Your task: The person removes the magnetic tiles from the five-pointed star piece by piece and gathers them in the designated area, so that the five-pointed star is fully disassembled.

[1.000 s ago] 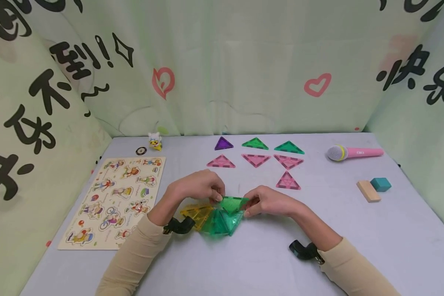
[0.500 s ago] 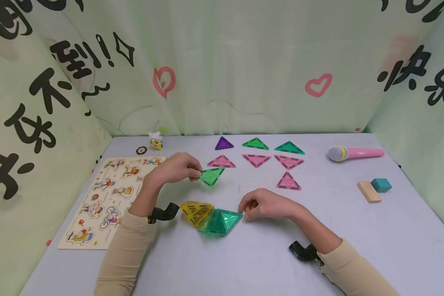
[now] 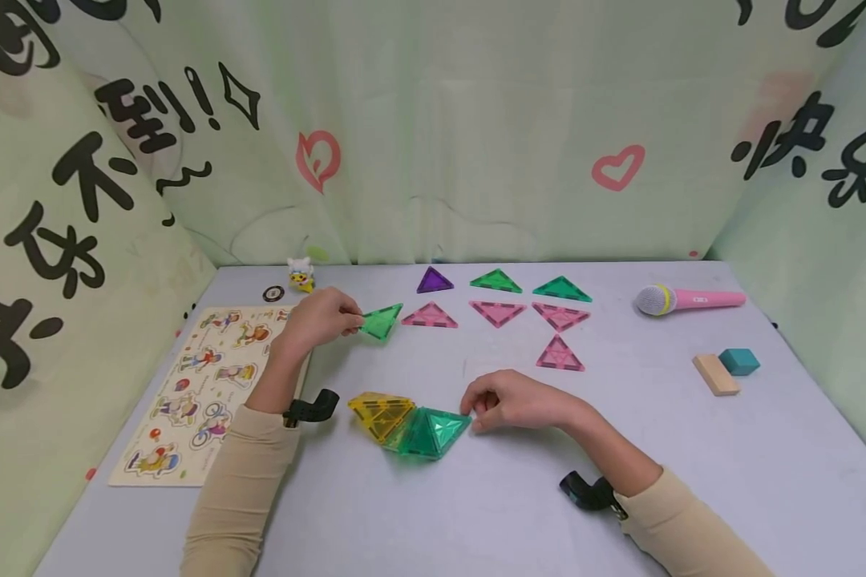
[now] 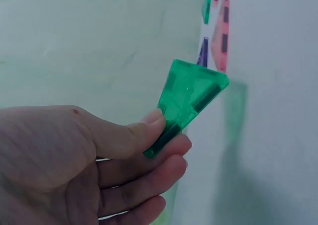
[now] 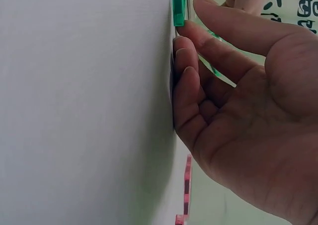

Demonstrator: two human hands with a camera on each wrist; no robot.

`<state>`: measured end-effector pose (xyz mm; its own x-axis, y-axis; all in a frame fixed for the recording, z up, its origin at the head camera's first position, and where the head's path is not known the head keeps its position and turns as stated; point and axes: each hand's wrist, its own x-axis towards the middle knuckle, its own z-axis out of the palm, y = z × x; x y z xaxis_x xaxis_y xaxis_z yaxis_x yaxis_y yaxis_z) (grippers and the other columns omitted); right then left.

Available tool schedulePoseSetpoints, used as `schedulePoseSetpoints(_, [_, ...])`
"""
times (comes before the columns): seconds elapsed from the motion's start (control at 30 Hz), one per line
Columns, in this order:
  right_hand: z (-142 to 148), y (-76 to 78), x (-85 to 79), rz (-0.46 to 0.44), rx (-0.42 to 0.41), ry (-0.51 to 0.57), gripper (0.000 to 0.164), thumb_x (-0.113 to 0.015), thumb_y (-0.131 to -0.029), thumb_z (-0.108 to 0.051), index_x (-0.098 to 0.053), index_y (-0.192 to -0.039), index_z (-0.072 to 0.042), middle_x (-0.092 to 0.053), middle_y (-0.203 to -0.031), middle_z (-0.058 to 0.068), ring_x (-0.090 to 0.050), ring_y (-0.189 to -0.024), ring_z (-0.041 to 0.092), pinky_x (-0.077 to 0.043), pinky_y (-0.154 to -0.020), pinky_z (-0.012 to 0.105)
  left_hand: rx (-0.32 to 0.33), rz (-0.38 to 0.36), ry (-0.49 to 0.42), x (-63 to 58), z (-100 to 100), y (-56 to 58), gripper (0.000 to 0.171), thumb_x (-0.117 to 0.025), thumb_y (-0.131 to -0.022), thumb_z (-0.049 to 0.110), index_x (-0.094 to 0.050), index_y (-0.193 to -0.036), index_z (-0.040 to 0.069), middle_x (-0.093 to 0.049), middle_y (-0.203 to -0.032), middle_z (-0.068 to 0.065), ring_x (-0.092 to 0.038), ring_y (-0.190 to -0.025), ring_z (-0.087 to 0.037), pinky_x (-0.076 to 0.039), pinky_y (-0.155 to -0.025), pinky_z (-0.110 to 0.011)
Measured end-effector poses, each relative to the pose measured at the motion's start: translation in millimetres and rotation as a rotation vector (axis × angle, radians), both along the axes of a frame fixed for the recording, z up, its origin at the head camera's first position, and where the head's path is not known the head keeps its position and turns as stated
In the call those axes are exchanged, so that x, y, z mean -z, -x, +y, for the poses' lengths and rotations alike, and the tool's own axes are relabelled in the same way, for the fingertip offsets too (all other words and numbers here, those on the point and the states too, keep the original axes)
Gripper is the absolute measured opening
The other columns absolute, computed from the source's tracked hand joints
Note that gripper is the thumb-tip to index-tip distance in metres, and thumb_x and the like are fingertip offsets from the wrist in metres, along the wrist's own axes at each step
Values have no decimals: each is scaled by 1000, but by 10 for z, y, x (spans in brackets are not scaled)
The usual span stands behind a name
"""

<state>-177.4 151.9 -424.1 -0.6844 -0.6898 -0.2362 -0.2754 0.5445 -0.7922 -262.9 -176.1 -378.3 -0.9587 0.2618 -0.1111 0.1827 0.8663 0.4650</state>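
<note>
Curtain [image 3: 462, 120]: pale green, printed with black characters and pink hearts; hanging behind and to both sides of the tile cluster [image 3: 433, 433]
Table [image 3: 433, 529]: pale-covered; spread under and all round the tile cluster
Puzzle board [image 3: 195, 385]: cream, printed with small figures; lying flat, left of the tile cluster; partly hidden by the left sleeve
Tile cluster: translucent, yellow at left and green at right; resting on the table, faceted, rising to points
Right hand [image 3: 515, 401]: at the right corner of the tile cluster; curled at the fingers, with thumb and forefinger on that corner; cannot tell whether pinching or only touching
Left hand [image 3: 321, 316]: beyond the tile cluster and to its left; pinching the green triangle between thumb and fingers
Microphone [image 3: 693, 300]: pink-handled; lying beyond the tile cluster, far right
Green triangle [image 3: 381, 322]: raised above the table, beyond the tile cluster, well apart from it
Loose triangles: one purple [image 3: 434, 280], two green [image 3: 496, 280], four pink [image 3: 498, 312]; beyond the tile cluster, mostly rightward
Blocks: one wood-coloured [image 3: 717, 375], one teal [image 3: 739, 361]; far right of the tile cluster
Figurine [image 3: 301, 275]: beyond the tile cluster, leftward
Black ring [image 3: 273, 293]: likewise, further left
</note>
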Motion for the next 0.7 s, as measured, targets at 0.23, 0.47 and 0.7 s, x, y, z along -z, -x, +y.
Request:
schedulePoseSetpoints(0.23, [4,-9,-20,-6,-24,-16,21,-76,-86,-16,-69,-105,-13,-55,-82,-1,-51,-78,15,-42,-69,24,-48,-7,47,90,-28,55,22,-64,-97,25,-76,-107,10,-74,-85,-7,-58,-70,-16,-40,-58,-27])
schedulePoseSetpoints(0.47, [-30,-41,-25,22,-28,-49,25,-78,-85,-17,-65,-105,-13,-52,-84,1,-49,-82,16,-41,-70,27,-100,-11,62,248,-77,131,27,-64,-97,32,-76,-107,10,-69,-75,-2,-56,-66,-15,-39,-56,-27])
schedulePoseSetpoints(0.7, [-46,-59,-44,36,-25,-57,24,-78,-85,-17,-65,-105,-13,-51,-84,1,-49,-82,16,-41,-69,27,-117,46,41,357,-78,163,26,-65,-96,35,-74,-94,11,-64,-68,-2,-52,-61,-16,-37,-54,-28])
